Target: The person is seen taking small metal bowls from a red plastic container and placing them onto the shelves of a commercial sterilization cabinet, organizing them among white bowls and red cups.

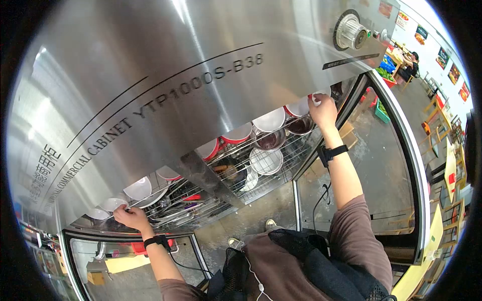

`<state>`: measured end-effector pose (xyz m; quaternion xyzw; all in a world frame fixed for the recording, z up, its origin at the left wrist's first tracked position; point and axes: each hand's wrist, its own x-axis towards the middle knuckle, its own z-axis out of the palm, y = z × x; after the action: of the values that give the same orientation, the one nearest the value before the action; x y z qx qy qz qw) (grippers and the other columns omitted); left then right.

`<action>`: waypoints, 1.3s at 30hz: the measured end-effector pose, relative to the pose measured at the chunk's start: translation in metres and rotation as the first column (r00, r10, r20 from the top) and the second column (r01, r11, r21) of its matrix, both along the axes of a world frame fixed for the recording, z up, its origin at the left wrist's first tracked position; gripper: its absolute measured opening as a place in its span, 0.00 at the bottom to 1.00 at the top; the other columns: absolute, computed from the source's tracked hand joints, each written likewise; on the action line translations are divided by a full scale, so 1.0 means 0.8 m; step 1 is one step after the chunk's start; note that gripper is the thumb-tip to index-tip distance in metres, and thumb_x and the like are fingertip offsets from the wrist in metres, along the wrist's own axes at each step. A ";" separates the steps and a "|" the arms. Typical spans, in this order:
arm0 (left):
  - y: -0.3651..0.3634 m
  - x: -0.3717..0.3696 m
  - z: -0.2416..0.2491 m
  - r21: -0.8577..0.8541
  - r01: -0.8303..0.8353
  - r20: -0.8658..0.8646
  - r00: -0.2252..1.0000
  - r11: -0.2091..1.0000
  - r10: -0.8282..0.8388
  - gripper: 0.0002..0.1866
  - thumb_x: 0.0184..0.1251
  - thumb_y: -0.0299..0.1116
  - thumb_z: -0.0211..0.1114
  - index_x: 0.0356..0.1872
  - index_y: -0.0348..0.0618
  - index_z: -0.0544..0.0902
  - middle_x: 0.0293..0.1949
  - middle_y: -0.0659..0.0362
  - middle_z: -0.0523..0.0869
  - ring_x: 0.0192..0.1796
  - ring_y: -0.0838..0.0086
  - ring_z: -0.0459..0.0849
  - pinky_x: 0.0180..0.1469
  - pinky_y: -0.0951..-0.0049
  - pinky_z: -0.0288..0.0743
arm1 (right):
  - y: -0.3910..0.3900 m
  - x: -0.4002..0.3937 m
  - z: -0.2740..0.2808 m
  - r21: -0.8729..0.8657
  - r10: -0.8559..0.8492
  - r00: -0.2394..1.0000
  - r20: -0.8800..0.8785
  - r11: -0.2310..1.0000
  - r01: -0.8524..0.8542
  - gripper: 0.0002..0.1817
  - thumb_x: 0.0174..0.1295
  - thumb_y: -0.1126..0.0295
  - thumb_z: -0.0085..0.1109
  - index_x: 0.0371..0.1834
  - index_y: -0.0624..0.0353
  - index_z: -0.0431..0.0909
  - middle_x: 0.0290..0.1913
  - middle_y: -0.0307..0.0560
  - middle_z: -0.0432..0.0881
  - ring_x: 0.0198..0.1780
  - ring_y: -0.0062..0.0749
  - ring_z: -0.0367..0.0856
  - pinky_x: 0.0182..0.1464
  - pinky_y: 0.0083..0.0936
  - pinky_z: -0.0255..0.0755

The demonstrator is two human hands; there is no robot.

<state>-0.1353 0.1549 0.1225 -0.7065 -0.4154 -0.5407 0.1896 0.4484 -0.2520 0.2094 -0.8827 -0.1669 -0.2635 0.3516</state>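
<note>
My left hand (131,218) reaches to the left end of the upper wire rack (236,150) in the steel cabinet (165,65). Its fingers are curled beside a white bowl (113,203); what they grip is hidden. At the rack's right end, my right hand (324,111) has its thumb and fingertips closed on the edge of a white bowl (322,93). Between my hands, white bowls with red outsides (237,133) line the rack. Metal pots (270,138) and a stack of white plates (266,160) also stand inside.
Open glass doors (384,165) flank me on the right and left (118,261). A steel post (211,178) divides the cabinet opening. A control knob (350,32) juts from the front panel. Wooden chairs and yellow tables (436,241) stand to the right; a seated person (410,65) is farther back.
</note>
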 end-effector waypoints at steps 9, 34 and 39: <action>-0.009 0.003 0.004 -0.049 -0.069 -0.038 0.997 0.996 0.067 0.13 0.50 0.18 0.59 0.40 0.33 0.77 0.43 0.42 0.77 0.53 0.41 0.75 0.58 0.43 0.68 | -0.004 0.044 -0.030 0.206 0.114 0.992 0.057 0.971 -0.124 0.14 0.59 0.63 0.70 0.44 0.60 0.91 0.40 0.56 0.91 0.44 0.55 0.89 0.49 0.43 0.81; 0.011 -0.013 -0.002 0.022 0.103 -0.020 0.995 0.994 -0.103 0.13 0.47 0.19 0.57 0.38 0.38 0.78 0.39 0.48 0.79 0.49 0.46 0.76 0.58 0.47 0.68 | 0.179 -0.197 0.083 -0.563 0.857 0.410 0.312 0.514 -0.647 0.13 0.70 0.63 0.61 0.47 0.61 0.84 0.44 0.57 0.86 0.47 0.59 0.83 0.52 0.52 0.76; 0.017 -0.019 -0.006 0.039 0.167 -0.023 0.986 0.985 -0.166 0.16 0.48 0.19 0.57 0.42 0.38 0.78 0.40 0.48 0.80 0.49 0.47 0.77 0.59 0.48 0.68 | 0.222 -0.230 0.101 -0.425 0.860 0.504 0.073 0.485 -0.765 0.12 0.64 0.66 0.64 0.45 0.62 0.84 0.47 0.59 0.86 0.50 0.54 0.83 0.55 0.48 0.76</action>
<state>-0.1507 0.1687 0.1179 -0.7402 -0.3417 -0.5560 0.1623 0.2644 -0.0747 0.2903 -0.6942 -0.6579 -0.1506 0.2501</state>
